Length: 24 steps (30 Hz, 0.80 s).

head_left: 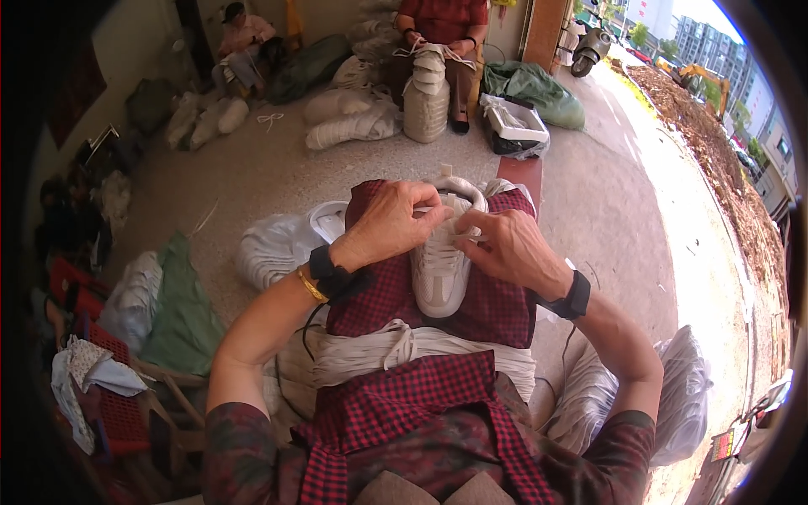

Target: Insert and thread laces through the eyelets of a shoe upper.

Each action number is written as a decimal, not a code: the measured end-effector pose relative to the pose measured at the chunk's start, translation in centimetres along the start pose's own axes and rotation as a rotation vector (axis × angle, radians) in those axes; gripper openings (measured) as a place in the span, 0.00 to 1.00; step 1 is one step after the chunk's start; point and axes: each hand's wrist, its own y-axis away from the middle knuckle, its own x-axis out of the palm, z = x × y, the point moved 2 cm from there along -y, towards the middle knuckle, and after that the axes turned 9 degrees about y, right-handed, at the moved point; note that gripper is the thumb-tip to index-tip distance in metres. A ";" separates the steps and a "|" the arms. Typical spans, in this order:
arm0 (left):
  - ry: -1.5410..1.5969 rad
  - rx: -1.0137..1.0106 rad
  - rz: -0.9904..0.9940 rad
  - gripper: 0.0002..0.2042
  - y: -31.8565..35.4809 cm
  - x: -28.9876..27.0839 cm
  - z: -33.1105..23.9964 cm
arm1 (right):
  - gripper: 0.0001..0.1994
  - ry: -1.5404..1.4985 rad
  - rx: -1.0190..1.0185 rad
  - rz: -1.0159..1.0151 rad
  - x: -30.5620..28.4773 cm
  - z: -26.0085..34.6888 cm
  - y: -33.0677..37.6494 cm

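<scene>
A white sneaker (442, 265) rests on my lap with its toe toward me and its heel collar away. White shoelace (439, 246) crosses its front in rows. My left hand (396, 220) comes over the upper left side of the shoe, thumb and fingers pinched on shoelace near the tongue. From the right, my right hand (509, 248) pinches shoelace by the upper eyelets; the strands between the fingers are partly hidden. A thick bundle of white laces (421, 352) lies across my waist, over a red-and-black checked apron (505, 311).
Bagged stacks of white shoe parts stand left (273, 248) and right (589, 400) of me. A red basket with cloth (114, 391) is at left. Two people sit working at the back, beside sacks (353, 118) and a white bin (515, 122). A sunlit pavement (656, 227) lies at right.
</scene>
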 end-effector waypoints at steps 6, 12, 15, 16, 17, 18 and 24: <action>0.023 -0.255 0.093 0.17 -0.3 -2.1 -0.4 | 0.07 -0.192 -0.323 0.056 -2.3 5.5 1.9; -0.004 -0.200 0.127 0.18 -0.3 -2.5 -1.6 | 0.09 0.100 -0.349 0.135 -4.5 10.1 4.2; 0.091 -0.195 0.151 0.20 -0.8 -2.6 -3.0 | 0.08 -0.073 -0.101 -0.098 -4.8 5.0 0.7; 0.158 -0.185 0.186 0.21 -1.2 -2.5 -3.5 | 0.07 -0.036 -0.048 -0.150 -4.4 3.9 -0.1; 0.159 -0.180 0.184 0.21 -1.5 -2.4 -4.1 | 0.08 -0.116 -0.042 -0.083 -3.8 3.4 -0.6; 0.259 -0.130 0.182 0.20 -1.9 -2.4 -4.7 | 0.08 -0.200 -0.040 -0.017 -3.0 2.9 -1.0; 0.522 -0.198 0.155 0.20 -2.0 -6.7 -6.6 | 0.17 -0.658 -0.004 0.105 -1.2 1.0 -0.8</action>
